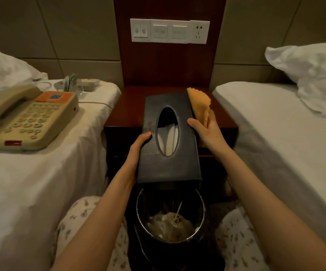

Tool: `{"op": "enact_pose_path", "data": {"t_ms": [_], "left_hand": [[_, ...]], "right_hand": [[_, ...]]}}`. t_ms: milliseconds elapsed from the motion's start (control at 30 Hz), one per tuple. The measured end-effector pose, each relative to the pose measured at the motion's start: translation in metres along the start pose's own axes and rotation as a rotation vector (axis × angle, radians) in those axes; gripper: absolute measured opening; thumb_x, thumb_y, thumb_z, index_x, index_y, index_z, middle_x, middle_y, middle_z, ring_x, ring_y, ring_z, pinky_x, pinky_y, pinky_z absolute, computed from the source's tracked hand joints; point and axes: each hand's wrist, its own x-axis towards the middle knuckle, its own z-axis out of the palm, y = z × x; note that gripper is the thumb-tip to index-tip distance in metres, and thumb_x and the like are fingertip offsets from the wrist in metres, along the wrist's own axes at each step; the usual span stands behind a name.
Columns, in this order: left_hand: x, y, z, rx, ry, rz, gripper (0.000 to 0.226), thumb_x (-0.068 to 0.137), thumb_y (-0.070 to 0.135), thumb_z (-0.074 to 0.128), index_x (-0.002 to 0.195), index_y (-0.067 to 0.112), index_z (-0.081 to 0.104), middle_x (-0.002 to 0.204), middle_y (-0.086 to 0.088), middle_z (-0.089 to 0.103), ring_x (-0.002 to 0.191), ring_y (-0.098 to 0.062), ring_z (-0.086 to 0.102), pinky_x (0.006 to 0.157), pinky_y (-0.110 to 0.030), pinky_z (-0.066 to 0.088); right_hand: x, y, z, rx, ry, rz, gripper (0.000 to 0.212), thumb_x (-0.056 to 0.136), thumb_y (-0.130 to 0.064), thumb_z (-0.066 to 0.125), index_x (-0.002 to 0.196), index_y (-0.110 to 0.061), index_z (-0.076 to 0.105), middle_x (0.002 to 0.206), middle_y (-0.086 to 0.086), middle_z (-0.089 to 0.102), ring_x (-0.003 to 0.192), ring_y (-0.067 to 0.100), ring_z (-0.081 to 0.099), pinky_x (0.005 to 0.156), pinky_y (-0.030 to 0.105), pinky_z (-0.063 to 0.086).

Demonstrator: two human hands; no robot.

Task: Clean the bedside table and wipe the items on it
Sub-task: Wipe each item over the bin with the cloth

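A black tissue box (185,163) with an oval opening and white tissue inside is held up in front of the dark wooden bedside table (127,112). My left hand (138,147) grips its left side, thumb on top. My right hand (207,130) holds an orange cloth (200,106) against the box's right side, thumb on the top face. The fingers of both hands are hidden behind the box.
A beige telephone (29,118) lies on the left bed, with glasses and a small dish (89,84) behind it. A round bin (170,218) with rubbish stands on the floor below the box. The right bed carries a white pillow (314,75). Switches and a socket (170,31) sit on the wall panel.
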Motion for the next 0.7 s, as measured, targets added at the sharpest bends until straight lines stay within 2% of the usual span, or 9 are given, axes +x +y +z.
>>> {"op": "enact_pose_path", "data": {"t_ms": [100, 133, 267, 333, 400, 467, 533, 600, 700], "left_hand": [[0.006, 0.001, 0.001, 0.002, -0.019, -0.004, 0.021, 0.093, 0.025, 0.048, 0.082, 0.015, 0.063, 0.061, -0.001, 0.067, 0.051, -0.011, 0.064, 0.048, -0.019, 0.051], [0.007, 0.001, 0.001, 0.003, -0.027, -0.002, 0.020, 0.093, 0.025, 0.048, 0.085, 0.015, 0.063, 0.065, -0.001, 0.067, 0.055, -0.013, 0.064, 0.049, -0.020, 0.051], [0.014, 0.001, 0.000, -0.004, -0.037, 0.005, 0.020, 0.093, 0.027, 0.049, 0.085, 0.017, 0.064, 0.067, 0.001, 0.068, 0.054, -0.009, 0.065, 0.049, -0.020, 0.051], [0.016, 0.002, -0.001, 0.004, -0.012, 0.002, 0.018, 0.092, 0.029, 0.051, 0.087, 0.019, 0.065, 0.074, -0.001, 0.067, 0.062, -0.013, 0.065, 0.057, -0.024, 0.051], [0.019, 0.002, -0.001, 0.026, 0.018, 0.003, 0.016, 0.090, 0.032, 0.054, 0.088, 0.022, 0.066, 0.085, -0.005, 0.068, 0.076, -0.018, 0.064, 0.069, -0.030, 0.050], [0.024, 0.002, -0.002, 0.046, 0.041, 0.001, 0.016, 0.087, 0.036, 0.057, 0.089, 0.025, 0.068, 0.095, -0.007, 0.067, 0.086, -0.022, 0.063, 0.079, -0.036, 0.049], [0.027, 0.004, -0.003, 0.050, 0.061, -0.015, 0.016, 0.087, 0.037, 0.057, 0.089, 0.025, 0.068, 0.095, -0.006, 0.067, 0.088, -0.023, 0.063, 0.082, -0.038, 0.049], [0.029, 0.006, -0.003, 0.061, 0.061, -0.030, 0.019, 0.086, 0.040, 0.058, 0.090, 0.025, 0.068, 0.097, -0.007, 0.067, 0.091, -0.026, 0.063, 0.089, -0.043, 0.050], [0.033, 0.007, -0.004, 0.097, 0.052, -0.036, 0.022, 0.081, 0.047, 0.060, 0.089, 0.028, 0.069, 0.101, -0.007, 0.068, 0.099, -0.029, 0.063, 0.098, -0.048, 0.047]], "right_hand": [[0.014, -0.015, 0.001, -0.445, 0.075, -0.190, 0.052, 0.094, -0.028, 0.053, 0.141, -0.018, 0.035, 0.136, 0.006, 0.040, 0.122, 0.021, 0.042, 0.090, 0.017, 0.030], [0.020, -0.019, 0.003, -0.552, 0.102, -0.245, 0.047, 0.094, -0.025, 0.052, 0.139, -0.017, 0.039, 0.132, 0.008, 0.041, 0.119, 0.023, 0.044, 0.086, 0.017, 0.029], [0.038, -0.029, 0.016, -0.872, 0.086, -0.340, 0.038, 0.095, -0.019, 0.050, 0.132, -0.010, 0.049, 0.130, 0.010, 0.041, 0.115, 0.026, 0.042, 0.089, 0.030, 0.038], [0.047, -0.033, 0.026, -1.005, 0.067, -0.365, 0.033, 0.095, -0.015, 0.048, 0.127, -0.008, 0.052, 0.131, 0.012, 0.042, 0.117, 0.028, 0.039, 0.092, 0.034, 0.037], [0.055, -0.036, 0.034, -1.036, 0.059, -0.374, 0.029, 0.094, -0.013, 0.047, 0.122, -0.007, 0.054, 0.130, 0.013, 0.044, 0.119, 0.030, 0.039, 0.098, 0.038, 0.034], [0.063, -0.039, 0.043, -0.904, 0.020, -0.318, 0.022, 0.093, -0.008, 0.046, 0.112, -0.007, 0.056, 0.114, 0.012, 0.052, 0.112, 0.031, 0.048, 0.096, 0.042, 0.037], [0.070, -0.041, 0.049, -0.853, -0.027, -0.270, 0.021, 0.093, -0.005, 0.044, 0.110, -0.008, 0.055, 0.097, 0.011, 0.055, 0.096, 0.032, 0.055, 0.073, 0.036, 0.040], [0.075, -0.044, 0.054, -0.909, -0.050, -0.287, 0.026, 0.094, -0.006, 0.042, 0.117, -0.010, 0.052, 0.101, 0.014, 0.060, 0.092, 0.033, 0.056, 0.066, 0.032, 0.034], [0.079, -0.054, 0.064, -1.023, -0.102, -0.351, 0.033, 0.095, -0.006, 0.040, 0.127, -0.013, 0.047, 0.113, 0.015, 0.061, 0.100, 0.032, 0.056, 0.074, 0.037, 0.039]]}}
